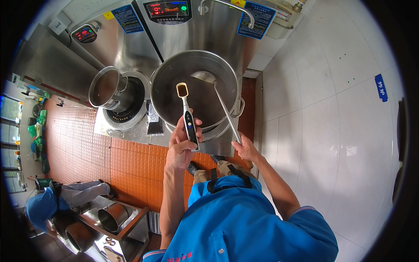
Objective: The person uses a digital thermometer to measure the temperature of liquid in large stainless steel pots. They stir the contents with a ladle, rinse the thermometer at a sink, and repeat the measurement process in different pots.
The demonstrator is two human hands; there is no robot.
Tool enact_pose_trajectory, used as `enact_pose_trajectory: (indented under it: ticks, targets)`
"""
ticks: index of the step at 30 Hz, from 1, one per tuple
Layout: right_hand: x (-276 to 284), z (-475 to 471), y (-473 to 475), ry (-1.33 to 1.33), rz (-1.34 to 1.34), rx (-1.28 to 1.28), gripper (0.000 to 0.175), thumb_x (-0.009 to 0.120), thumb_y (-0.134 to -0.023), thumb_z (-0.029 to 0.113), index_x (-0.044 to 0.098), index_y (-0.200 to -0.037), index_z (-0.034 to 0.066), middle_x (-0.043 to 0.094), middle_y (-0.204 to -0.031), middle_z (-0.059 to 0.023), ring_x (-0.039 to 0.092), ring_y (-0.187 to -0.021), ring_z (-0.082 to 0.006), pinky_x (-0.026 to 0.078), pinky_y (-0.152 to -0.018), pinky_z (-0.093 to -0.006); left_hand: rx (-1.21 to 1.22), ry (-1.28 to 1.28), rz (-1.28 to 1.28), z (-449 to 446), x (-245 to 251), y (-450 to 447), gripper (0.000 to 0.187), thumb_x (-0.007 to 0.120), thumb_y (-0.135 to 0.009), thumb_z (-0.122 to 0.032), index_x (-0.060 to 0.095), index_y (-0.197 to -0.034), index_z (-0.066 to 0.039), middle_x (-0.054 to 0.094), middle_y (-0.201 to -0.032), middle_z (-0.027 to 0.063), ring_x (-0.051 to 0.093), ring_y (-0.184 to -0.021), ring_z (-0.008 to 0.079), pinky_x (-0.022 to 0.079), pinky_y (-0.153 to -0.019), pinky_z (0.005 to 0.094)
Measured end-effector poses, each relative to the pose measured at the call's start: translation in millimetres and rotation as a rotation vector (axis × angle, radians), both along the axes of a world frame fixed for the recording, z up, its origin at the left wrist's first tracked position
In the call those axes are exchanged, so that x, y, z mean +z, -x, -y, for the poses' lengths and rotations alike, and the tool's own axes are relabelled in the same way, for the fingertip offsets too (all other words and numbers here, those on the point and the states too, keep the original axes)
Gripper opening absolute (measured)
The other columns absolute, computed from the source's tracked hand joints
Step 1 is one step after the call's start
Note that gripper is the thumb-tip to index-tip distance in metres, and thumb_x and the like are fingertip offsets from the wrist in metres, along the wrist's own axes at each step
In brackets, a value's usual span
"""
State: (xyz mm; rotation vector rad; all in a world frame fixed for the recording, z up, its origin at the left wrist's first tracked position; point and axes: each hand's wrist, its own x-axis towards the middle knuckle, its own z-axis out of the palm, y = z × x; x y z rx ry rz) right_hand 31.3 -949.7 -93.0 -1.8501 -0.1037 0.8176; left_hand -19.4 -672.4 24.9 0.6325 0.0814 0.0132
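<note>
My left hand [183, 144] holds a digital measuring spoon [191, 126] by its black and white handle, over the near rim of a large steel stockpot [233, 98]. Dark brown liquid fills the spoon's small bowl, and a blue light shows on the handle. My right hand [245, 147] grips the long handle of a steel ladle [226, 108]. The ladle's head is inside the pot, near the surface of a dark liquid [209, 113]. Faint steam blurs the pot's contents. The stockpot stands on a steel cooker top, against a metal backsplash.
Left of the stockpot, a smaller steel pot [121, 98] sits on a round burner, with a tilted steel container [104, 86] above it. A dark packet [154, 121] lies between the burners. A faucet [250, 21] overhangs the back. At lower left, a person [49, 206] stands by a steel cart [131, 226].
</note>
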Motion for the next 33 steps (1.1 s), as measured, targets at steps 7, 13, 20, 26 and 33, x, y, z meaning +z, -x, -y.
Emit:
enact_pose_trajectory:
  ticks: [7, 13, 20, 26, 33]
  targets:
    - [3.0, -0.9, -0.7, -0.007, -0.006, 0.007, 0.053, 0.058, -0.105, 0.024, 0.039, -0.151, 0.0066, 0.053, -0.072, -0.0003, 0.05, -0.048, -0.0091, 0.045, -0.043, -0.028, 0.004, -0.008, -0.009, -0.2, -2.1, 0.8, 0.103, 0.05, -0.054, 0.017, 0.037, -0.155, -0.003, 0.058, -0.123, 0.0118, 0.058, -0.097, 0.0203, 0.051, -0.083, 0.0343]
    - [1.7, -1.2, -0.8, -0.007, 0.007, 0.008, 0.051, 0.057, -0.105, 0.023, 0.04, -0.15, 0.0058, 0.054, -0.074, -0.0005, 0.05, -0.048, -0.009, 0.045, -0.043, -0.0281, 0.006, -0.019, -0.017, -0.1, -2.3, 1.2, 0.104, 0.053, -0.054, 0.015, 0.036, -0.155, -0.002, 0.058, -0.122, 0.0117, 0.059, -0.095, 0.0198, 0.052, -0.082, 0.0341]
    - [0.5, -0.7, -1.0, 0.006, -0.005, 0.002, 0.05, 0.057, -0.105, 0.023, 0.04, -0.149, 0.0057, 0.054, -0.074, -0.0006, 0.051, -0.048, -0.0089, 0.045, -0.043, -0.0279, 0.008, -0.021, -0.018, 0.0, -1.0, 0.2, 0.106, 0.058, -0.054, 0.014, 0.035, -0.156, -0.002, 0.059, -0.121, 0.0111, 0.059, -0.094, 0.0182, 0.053, -0.081, 0.0326]
    - [5.0, -2.3, -0.4, -0.008, 0.003, -0.001, 0.053, 0.059, -0.105, 0.024, 0.04, -0.149, 0.0032, 0.051, -0.069, 0.0006, 0.05, -0.049, -0.0093, 0.044, -0.043, -0.0274, 0.009, -0.018, -0.022, -0.4, -1.0, 0.5, 0.107, 0.058, -0.054, 0.014, 0.034, -0.157, -0.002, 0.059, -0.121, 0.011, 0.06, -0.094, 0.0182, 0.053, -0.08, 0.0326]
    - [5.7, -2.3, -0.3, -0.011, -0.003, -0.01, 0.05, 0.059, -0.104, 0.023, 0.041, -0.147, 0.0032, 0.051, -0.069, 0.0007, 0.05, -0.049, -0.0091, 0.044, -0.043, -0.0276, 0.015, -0.024, -0.027, -0.4, -0.4, 0.5, 0.107, 0.059, -0.053, 0.014, 0.035, -0.156, -0.002, 0.059, -0.121, 0.0111, 0.06, -0.094, 0.0183, 0.053, -0.08, 0.033]
